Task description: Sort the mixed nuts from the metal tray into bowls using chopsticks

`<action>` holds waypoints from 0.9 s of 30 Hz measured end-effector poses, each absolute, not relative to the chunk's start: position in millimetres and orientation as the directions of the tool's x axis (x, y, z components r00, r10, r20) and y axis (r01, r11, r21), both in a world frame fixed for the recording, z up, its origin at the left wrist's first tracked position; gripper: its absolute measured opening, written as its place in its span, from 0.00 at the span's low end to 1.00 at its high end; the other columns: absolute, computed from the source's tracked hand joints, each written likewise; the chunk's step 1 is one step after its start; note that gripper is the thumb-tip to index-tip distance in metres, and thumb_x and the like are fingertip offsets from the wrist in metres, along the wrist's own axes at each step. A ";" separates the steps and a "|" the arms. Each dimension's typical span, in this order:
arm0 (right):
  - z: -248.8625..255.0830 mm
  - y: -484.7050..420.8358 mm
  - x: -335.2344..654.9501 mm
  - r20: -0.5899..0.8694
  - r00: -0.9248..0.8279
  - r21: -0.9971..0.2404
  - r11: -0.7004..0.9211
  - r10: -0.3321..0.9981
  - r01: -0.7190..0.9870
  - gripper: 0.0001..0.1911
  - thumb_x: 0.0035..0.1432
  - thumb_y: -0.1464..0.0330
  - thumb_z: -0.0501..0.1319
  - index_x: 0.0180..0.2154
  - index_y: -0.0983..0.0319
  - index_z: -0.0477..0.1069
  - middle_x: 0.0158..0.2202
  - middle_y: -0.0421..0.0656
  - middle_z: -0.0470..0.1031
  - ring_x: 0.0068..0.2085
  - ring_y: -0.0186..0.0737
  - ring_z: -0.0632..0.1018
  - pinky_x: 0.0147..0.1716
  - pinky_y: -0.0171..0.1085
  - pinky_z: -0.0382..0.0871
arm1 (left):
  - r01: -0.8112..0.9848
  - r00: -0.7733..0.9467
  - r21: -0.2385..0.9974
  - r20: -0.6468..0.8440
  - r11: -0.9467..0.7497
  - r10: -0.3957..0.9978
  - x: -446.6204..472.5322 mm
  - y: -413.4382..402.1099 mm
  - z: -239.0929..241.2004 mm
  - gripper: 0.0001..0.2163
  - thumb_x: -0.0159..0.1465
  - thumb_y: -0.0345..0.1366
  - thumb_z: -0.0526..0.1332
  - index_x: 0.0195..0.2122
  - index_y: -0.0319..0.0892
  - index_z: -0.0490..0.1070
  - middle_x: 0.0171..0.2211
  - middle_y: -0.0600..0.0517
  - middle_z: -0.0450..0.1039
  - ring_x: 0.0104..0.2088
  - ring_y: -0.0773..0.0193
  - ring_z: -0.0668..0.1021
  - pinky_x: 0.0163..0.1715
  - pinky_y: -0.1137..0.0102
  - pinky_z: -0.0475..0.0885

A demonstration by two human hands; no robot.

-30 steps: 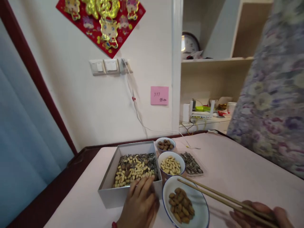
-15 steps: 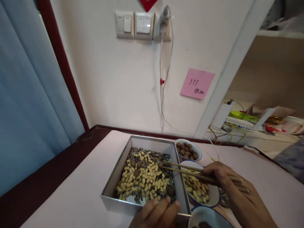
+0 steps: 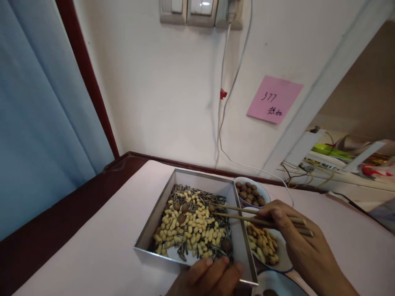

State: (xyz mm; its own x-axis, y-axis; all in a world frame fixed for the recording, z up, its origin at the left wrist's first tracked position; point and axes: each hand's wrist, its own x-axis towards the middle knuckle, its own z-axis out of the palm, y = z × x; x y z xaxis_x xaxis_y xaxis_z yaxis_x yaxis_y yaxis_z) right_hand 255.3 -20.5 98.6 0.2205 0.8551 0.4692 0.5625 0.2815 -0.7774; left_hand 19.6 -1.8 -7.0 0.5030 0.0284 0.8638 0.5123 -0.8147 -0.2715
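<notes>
2 chopsticks (image 3: 240,213) pinched between fingers (image 3: 275,214) of right hand (image 3: 296,242), tips reaching left over the open grey box (image 3: 154,230) and hovering just above mixed peanuts and sunflower seeds (image 3: 193,228), near 1 brown nut. Left hand (image 3: 208,279) resting on the box's near rim, fingers loosely curled, grasping nothing. Beside the box on the pink table (image 3: 101,255): bowl of brown nuts (image 3: 250,194), bowl of peanuts (image 3: 263,246) partly under the right hand.

Left hand (image 3: 210,276) lies flat, fingers together; right hand (image 3: 296,234) is curled in a pinch, wrist raised.
</notes>
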 end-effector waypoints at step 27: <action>134.8 -60.2 302.1 0.493 0.703 -0.865 0.370 0.512 0.338 0.25 0.63 0.44 0.66 0.39 0.60 0.77 0.45 0.45 0.78 0.45 0.44 0.83 0.46 0.37 0.82 | 0.423 0.588 -0.221 0.805 -0.879 0.081 10.0 -5.5 5.5 0.13 0.76 0.32 0.57 0.34 0.48 0.76 0.54 0.59 0.79 0.57 0.67 0.73 0.69 0.67 0.52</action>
State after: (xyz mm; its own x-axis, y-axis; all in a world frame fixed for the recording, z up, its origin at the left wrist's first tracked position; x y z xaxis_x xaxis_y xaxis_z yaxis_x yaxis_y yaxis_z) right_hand 302.1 -60.2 134.8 0.7034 0.5117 0.4934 0.3376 0.3703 -0.8654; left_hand 10.0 -5.5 5.5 0.5879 0.0809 0.8049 0.4231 -0.8788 -0.2207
